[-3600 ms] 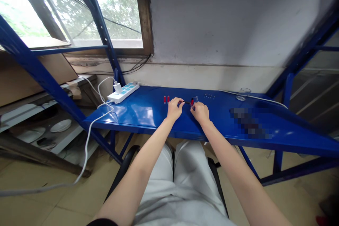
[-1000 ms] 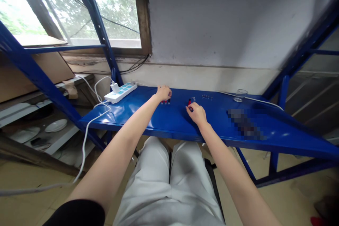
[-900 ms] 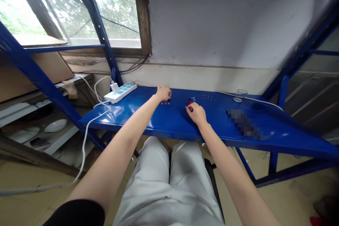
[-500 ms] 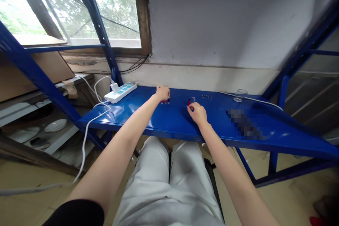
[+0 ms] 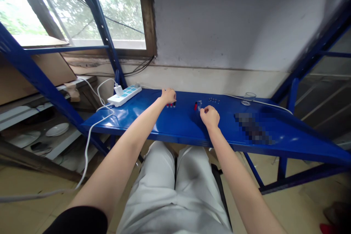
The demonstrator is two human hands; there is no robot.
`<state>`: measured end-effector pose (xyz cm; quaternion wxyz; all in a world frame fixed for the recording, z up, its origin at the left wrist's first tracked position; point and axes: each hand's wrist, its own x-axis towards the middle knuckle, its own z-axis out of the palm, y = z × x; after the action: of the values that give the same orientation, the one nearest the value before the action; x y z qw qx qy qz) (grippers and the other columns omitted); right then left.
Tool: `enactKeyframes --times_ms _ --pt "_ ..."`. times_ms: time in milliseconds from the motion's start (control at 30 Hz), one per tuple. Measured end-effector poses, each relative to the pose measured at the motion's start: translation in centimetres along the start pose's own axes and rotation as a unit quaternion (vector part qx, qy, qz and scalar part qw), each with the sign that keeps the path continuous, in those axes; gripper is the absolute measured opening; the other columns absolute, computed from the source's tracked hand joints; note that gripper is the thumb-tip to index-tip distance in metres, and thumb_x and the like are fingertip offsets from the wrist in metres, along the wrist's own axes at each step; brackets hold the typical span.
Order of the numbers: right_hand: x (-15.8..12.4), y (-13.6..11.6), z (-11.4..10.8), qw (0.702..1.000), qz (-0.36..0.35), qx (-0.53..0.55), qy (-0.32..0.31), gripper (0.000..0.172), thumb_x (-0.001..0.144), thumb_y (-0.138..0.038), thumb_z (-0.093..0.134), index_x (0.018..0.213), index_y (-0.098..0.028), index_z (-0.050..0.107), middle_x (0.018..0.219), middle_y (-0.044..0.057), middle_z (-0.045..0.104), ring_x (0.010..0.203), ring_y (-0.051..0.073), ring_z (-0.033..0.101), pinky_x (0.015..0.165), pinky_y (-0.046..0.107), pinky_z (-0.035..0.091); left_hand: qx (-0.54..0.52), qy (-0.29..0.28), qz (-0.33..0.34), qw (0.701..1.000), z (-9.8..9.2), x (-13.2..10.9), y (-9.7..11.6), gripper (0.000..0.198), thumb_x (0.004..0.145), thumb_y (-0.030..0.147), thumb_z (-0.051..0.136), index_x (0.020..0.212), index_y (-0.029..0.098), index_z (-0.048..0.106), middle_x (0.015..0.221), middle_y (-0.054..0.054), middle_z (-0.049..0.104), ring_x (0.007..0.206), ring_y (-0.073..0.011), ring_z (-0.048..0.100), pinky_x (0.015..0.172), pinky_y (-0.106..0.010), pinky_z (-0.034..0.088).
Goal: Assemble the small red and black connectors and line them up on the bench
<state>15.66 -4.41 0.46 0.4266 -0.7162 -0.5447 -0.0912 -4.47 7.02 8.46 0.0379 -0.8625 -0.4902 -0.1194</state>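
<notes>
My left hand [image 5: 168,96] rests near the back of the blue table [image 5: 175,124], its fingers curled downward. Just in front of it stand several small red and black cylinders [image 5: 171,105]; whatever its fingertips hold is hidden. To the right, my right hand [image 5: 210,117] is closed with thumb and fingers together, and anything in the pinch is too small to make out. Close by its left side are a small red piece with a black top [image 5: 195,106] and a small clear item [image 5: 200,105]. Several tiny metallic bits [image 5: 214,100] lie in rows behind that hand.
A white power strip [image 5: 124,95] with a plugged-in cable sits at the left end. A clear glass [image 5: 248,98] stands at the back right, beside a white cable. A blurred-out dark object [image 5: 253,128] lies near the right front. Blue frame posts flank the table.
My right hand has moved a little to the right, away from the red and black piece, which now shows more fully. The left hand has stayed in place.
</notes>
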Motion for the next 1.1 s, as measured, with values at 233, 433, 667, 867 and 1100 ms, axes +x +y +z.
enactKeyframes --times_ms 233,433,667,867,1100 --pt "0.1 0.7 0.9 0.995 0.033 -0.069 -0.058 0.014 0.071 -0.027 0.051 0.069 -0.017 0.060 0.079 0.012 0.063 0.077 0.025 0.055 0.069 0.037 0.036 -0.004 -0.010 -0.019 1.000 -0.5 -0.1 0.1 0.015 0.072 0.025 0.064 0.082 0.016 0.068 0.104 -0.012 0.061 0.109 -0.0310 0.046 0.096 -0.051 0.026" --pt "0.2 1.0 1.4 0.991 0.015 -0.100 -0.092 0.019 0.074 -0.027 0.052 0.082 -0.017 0.066 0.093 0.014 0.063 0.089 0.027 0.054 0.072 0.039 0.037 -0.055 0.082 0.113 0.989 0.0 -1.6 3.0 0.025 0.084 0.026 0.049 0.104 0.018 0.062 0.109 -0.011 0.060 0.109 -0.0273 0.049 0.095 -0.046 0.028" --pt "1.0 0.8 1.8 0.985 0.024 -0.115 -0.126 0.024 0.078 -0.029 0.053 0.090 -0.015 0.067 0.100 0.017 0.062 0.095 0.028 0.055 0.074 0.040 0.040 -0.066 0.051 0.145 0.986 5.2 -3.9 7.3 0.048 0.084 0.023 0.046 0.132 0.023 0.041 0.127 -0.013 0.050 0.112 -0.0287 0.047 0.092 -0.044 0.034" --pt "1.5 0.2 1.8 0.979 0.039 -0.120 -0.158 0.028 0.081 -0.032 0.050 0.095 -0.014 0.065 0.105 0.015 0.061 0.100 0.027 0.054 0.079 0.037 0.040 -0.051 0.054 0.083 0.994 7.2 -3.9 8.8 0.046 0.088 0.022 0.039 0.133 0.022 0.037 0.130 -0.011 0.048 0.113 -0.0267 0.045 0.091 -0.043 0.035" --pt "2.0 0.5 2.5 0.978 0.053 -0.110 -0.167 0.026 0.080 -0.033 0.052 0.096 -0.016 0.065 0.108 0.013 0.061 0.103 0.025 0.053 0.080 0.035 0.039 -0.063 0.132 0.027 0.989 6.9 -3.8 9.2 0.018 0.088 0.025 0.044 0.098 0.017 0.058 0.102 -0.008 0.062 0.097 -0.0225 0.051 0.084 -0.037 0.033"
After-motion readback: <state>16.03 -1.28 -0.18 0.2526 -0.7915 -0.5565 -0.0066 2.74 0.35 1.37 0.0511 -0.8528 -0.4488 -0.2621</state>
